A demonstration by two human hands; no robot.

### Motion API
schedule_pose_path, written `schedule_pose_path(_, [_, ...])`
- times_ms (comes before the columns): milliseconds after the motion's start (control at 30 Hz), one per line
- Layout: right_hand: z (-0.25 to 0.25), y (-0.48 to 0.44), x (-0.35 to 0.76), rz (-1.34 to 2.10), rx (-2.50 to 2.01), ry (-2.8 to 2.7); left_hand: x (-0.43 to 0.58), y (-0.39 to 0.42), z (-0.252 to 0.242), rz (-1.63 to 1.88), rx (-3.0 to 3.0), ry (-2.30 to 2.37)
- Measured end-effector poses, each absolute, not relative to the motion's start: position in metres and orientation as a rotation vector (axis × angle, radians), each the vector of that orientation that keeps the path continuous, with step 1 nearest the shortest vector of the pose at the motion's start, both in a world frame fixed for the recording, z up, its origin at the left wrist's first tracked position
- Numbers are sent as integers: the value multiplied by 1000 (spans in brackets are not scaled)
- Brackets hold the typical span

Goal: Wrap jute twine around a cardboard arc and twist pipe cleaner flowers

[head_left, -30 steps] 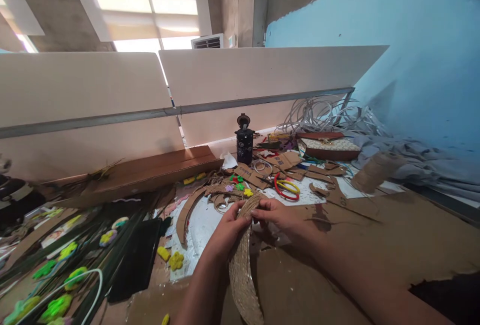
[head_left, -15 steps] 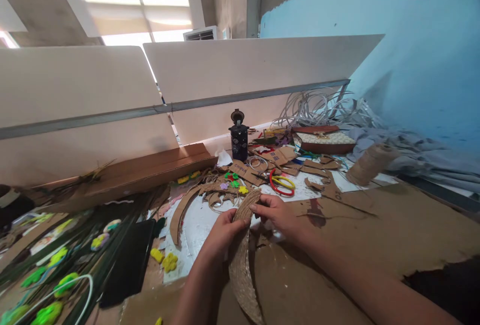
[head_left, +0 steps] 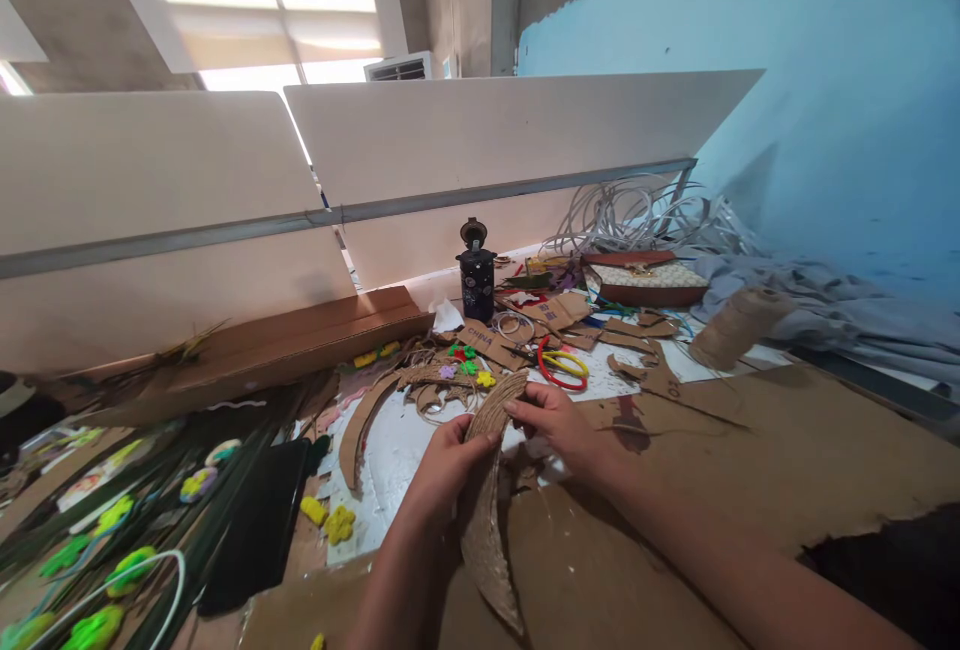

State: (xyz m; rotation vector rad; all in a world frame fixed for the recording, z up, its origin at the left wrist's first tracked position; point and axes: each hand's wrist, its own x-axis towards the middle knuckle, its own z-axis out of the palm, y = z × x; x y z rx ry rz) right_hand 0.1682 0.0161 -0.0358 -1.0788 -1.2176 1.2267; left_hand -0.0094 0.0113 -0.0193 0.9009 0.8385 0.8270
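A curved, crescent-shaped piece covered in rows of twine (head_left: pixel 486 520) is held up between both hands, its pointed lower end hanging toward me. My left hand (head_left: pixel 459 455) grips its left edge around the middle, thumb on the front face. Higher up, my right hand (head_left: pixel 551 420) pinches the right edge near the upper end with thumb and fingers. Just beyond lie a yellow clay flower (head_left: pixel 486 380) and scissors with red and yellow handles (head_left: pixel 564 370). A curved cardboard strip (head_left: pixel 358 435) rests to the left of my hands.
A large cardboard sheet (head_left: pixel 720 470) covers the near right of the table. Behind stand a black bottle with its lid up (head_left: pixel 477 285), a twine spool (head_left: pixel 739 330) and a handbag (head_left: pixel 645 280). At left lie a black flat slab (head_left: pixel 255 520) and clay flowers (head_left: pixel 131 570).
The twine-covered piece has turned slightly in my hands, and its lower tip now shows nearer the frame's bottom edge. Both hands keep their grip, the right one shifted slightly.
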Motion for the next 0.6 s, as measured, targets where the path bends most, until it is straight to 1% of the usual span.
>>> schedule_pose_path(467, [-49, 16, 163, 1434, -1014, -1156, -10, 14, -27, 807, 894, 813])
schedule_pose_path(600, [-46, 15, 164, 1441, -1014, -1132, -8, 13, -29, 792, 919, 797])
